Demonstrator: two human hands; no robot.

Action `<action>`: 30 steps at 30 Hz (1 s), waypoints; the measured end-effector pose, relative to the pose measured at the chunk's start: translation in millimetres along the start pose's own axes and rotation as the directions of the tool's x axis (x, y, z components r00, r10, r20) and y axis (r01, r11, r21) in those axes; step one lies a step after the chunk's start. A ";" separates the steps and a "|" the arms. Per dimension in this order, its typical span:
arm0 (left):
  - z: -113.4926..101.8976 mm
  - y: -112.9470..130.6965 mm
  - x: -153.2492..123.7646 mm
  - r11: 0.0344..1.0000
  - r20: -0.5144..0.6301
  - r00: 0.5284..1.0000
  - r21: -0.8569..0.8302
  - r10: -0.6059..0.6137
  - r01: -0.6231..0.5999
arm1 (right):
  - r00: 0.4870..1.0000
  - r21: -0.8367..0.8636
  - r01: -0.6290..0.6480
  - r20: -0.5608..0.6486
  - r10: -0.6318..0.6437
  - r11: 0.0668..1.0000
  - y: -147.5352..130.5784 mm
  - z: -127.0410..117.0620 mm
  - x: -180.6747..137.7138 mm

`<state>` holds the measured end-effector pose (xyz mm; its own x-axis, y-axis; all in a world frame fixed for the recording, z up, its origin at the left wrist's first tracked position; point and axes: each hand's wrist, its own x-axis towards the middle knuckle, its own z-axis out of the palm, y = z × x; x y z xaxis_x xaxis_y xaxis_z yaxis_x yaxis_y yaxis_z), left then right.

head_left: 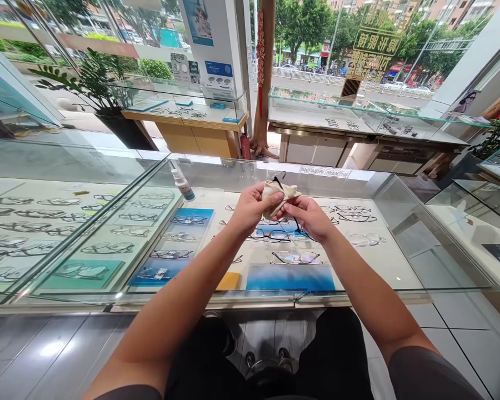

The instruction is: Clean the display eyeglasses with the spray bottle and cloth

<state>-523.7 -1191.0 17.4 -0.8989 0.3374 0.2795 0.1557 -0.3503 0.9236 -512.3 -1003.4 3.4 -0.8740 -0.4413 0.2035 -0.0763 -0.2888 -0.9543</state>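
Above the glass display case (341, 183), both my hands meet around a beige cloth (289, 191) folded over a pair of glasses. Of the glasses, a dark temple (297, 224) hangs below the cloth and another dark end sticks out above it. The lenses are hidden in the folds. My left hand (252, 204) is closed on the cloth, its thumb pressed over the front. My right hand (306, 215) pinches the glasses and the cloth's edge from the other side. A white spray bottle (182, 184) stands on the glass top, left of my hands.
Rows of eyeglasses (274, 236) lie inside the case beneath the glass, some on blue display boards (289, 279). Another glass case (25, 166) adjoins on the left. Beyond are more showcases (325, 105), a potted plant (123, 130) and a wooden post (263, 72).
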 end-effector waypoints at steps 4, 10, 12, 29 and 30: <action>4.4 0.4 0.8 0.999 -0.063 0.998 0.024 0.030 -0.028 | 1.000 -0.019 0.000 0.007 0.000 1.000 1.2 1.3 0.0; -1.3 0.4 2.5 1.000 -0.046 0.999 0.008 0.026 -0.026 | 1.000 -0.011 0.016 -0.006 -0.016 1.000 -3.5 3.2 -0.8; -4.3 1.3 3.0 1.000 -0.002 1.000 -0.021 -0.001 0.001 | 0.999 -0.012 0.024 -0.035 -0.024 1.000 -5.9 2.6 -0.9; 0.4 5.8 2.1 0.998 0.051 0.998 -0.048 -0.036 0.038 | 0.995 0.031 0.028 -0.095 -0.025 0.999 2.3 0.0 2.8; 1.0 4.6 2.2 0.999 0.049 0.998 -0.038 -0.026 0.028 | 0.996 0.038 0.027 -0.092 -0.023 0.999 2.7 0.7 2.9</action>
<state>-524.6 -1191.0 22.6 -0.8816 0.3885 0.2679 0.1150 -0.3738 0.9203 -514.7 -1006.1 1.6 -0.9123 -0.3548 0.2046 -0.0812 -0.3329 -0.9394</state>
